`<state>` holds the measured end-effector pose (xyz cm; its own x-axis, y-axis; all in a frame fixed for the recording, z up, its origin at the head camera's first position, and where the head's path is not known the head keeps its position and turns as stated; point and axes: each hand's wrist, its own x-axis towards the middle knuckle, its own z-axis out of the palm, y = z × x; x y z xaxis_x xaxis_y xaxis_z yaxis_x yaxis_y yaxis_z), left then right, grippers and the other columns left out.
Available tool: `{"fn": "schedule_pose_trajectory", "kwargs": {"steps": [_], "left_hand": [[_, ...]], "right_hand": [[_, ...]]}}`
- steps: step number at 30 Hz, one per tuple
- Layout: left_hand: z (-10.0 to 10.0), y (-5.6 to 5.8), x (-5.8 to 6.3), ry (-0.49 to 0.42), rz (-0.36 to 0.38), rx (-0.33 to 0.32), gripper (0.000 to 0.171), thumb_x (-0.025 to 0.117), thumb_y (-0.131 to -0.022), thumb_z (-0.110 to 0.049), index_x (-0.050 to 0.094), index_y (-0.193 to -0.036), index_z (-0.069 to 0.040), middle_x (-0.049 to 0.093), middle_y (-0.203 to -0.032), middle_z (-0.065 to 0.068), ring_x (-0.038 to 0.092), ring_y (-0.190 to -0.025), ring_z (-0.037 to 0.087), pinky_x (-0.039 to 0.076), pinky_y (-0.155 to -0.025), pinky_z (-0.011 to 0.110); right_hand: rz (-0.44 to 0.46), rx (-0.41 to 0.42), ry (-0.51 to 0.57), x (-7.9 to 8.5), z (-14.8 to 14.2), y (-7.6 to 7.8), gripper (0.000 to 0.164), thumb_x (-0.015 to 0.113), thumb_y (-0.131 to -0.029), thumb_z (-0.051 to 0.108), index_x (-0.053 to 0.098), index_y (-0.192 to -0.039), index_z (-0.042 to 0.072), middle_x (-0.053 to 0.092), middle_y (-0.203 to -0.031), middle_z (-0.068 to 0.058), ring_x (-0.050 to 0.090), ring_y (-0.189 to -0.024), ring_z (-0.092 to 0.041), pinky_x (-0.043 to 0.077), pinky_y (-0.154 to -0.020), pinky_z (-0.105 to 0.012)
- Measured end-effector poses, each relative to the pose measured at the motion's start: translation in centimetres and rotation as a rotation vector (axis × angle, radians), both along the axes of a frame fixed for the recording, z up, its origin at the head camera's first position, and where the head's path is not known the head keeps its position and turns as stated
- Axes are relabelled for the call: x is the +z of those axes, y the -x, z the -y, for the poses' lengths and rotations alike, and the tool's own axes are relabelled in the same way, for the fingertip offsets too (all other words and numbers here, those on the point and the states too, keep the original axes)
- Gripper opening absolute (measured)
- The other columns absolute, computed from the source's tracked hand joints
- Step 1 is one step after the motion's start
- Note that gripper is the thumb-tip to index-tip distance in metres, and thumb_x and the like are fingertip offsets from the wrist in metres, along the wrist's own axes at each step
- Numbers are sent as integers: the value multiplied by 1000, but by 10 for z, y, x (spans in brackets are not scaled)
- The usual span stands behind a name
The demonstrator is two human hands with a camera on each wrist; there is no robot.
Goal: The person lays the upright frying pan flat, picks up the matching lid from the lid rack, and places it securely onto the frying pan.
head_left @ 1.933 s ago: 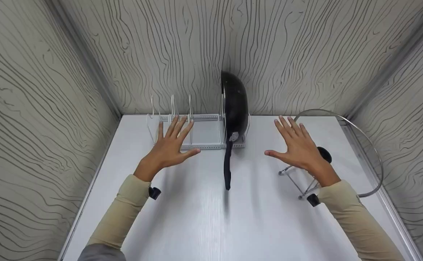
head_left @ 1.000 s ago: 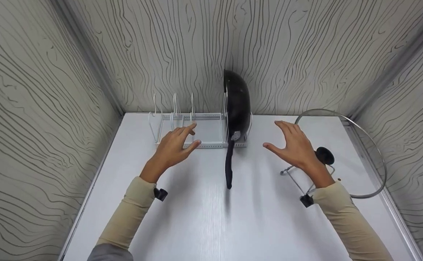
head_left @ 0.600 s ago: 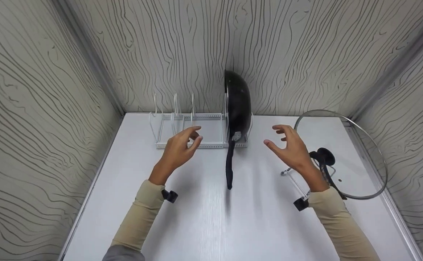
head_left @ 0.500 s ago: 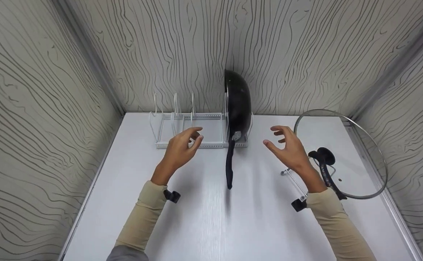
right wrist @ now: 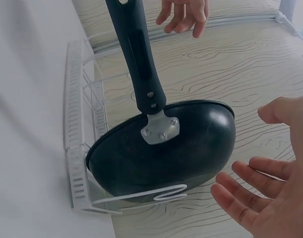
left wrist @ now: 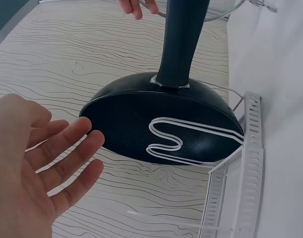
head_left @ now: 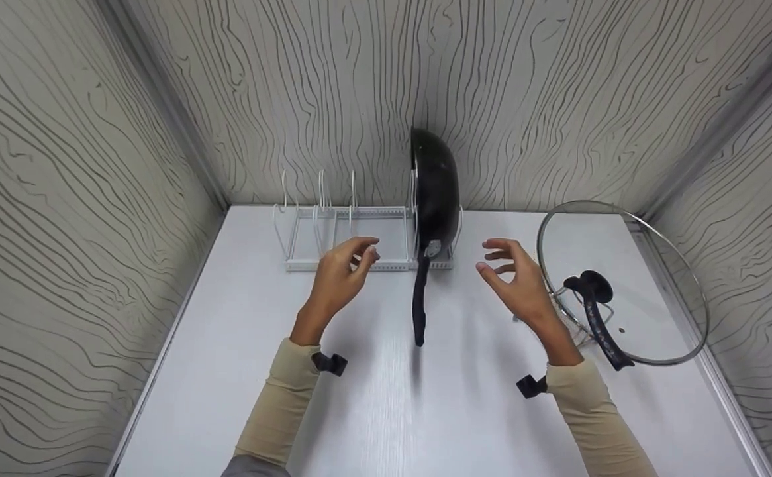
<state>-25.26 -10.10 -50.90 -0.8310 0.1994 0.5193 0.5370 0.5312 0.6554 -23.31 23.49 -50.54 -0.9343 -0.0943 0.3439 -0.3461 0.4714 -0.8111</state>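
A black frying pan [head_left: 436, 189] stands on edge in a white wire rack [head_left: 376, 267], its handle [head_left: 419, 305] pointing toward me. My left hand [head_left: 339, 278] hovers to the left of the handle, over the rack's front, fingers loosely bent around nothing. On the other side my right hand [head_left: 518, 281] is held in the air with fingers bent and thumb apart, also holding nothing. Both wrist views show a gap between each hand and the pan. Behind the right hand, a glass lid [head_left: 657, 298] with a black knob [head_left: 596, 286] leans at the right.
Beside the lid's knob is a curved black handle piece [head_left: 598, 324]. A thin metal stand [head_left: 581, 331] shows partly under the lid, mostly hidden by my right wrist. White wire dividers [head_left: 320, 192] rise from the rack's left part. Patterned walls [head_left: 373, 79] enclose the white table [head_left: 386, 411].
Both hands have come inward toward the pan handle and slightly nearer to me, their spread fingers now bent. The right arm's shift uncovers the lid's black handle piece. Pan and rack stay put.
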Motion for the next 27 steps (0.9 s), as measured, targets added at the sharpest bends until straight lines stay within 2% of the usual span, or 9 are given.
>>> {"fn": "schedule_pose_trajectory", "kwargs": {"steps": [3,10,18,27], "left_hand": [[-4,0,-4,-60,30,-5,23,59,-110,-14,73,-126,-5,79,-100,6,76,-90,20,63,-79,36],[-13,1,-13,-192,99,-32,21,58,-110,-13,74,-122,-6,78,-97,5,76,-89,20,62,-77,34],[-23,0,-25,-273,148,-63,22,57,-111,-17,75,-119,-8,78,-95,6,76,-88,23,59,-77,29],[-37,0,-35,-366,244,-93,23,56,-112,-17,74,-118,-5,77,-96,12,77,-87,27,63,-76,37]], "right_hand": [[27,12,14,-5,10,-3,47,75,-101,14,57,-143,4,67,-140,-13,68,-123,-32,57,-97,-42],[53,47,61,-19,25,-7,48,73,-102,14,54,-145,5,68,-138,-13,70,-119,-29,55,-93,-23],[99,50,139,-27,37,-12,47,73,-102,12,54,-144,3,68,-134,-16,70,-112,-23,55,-89,-23],[137,70,221,-37,51,-16,43,71,-101,6,55,-141,0,67,-128,-19,70,-98,-9,59,-75,-21]]}}
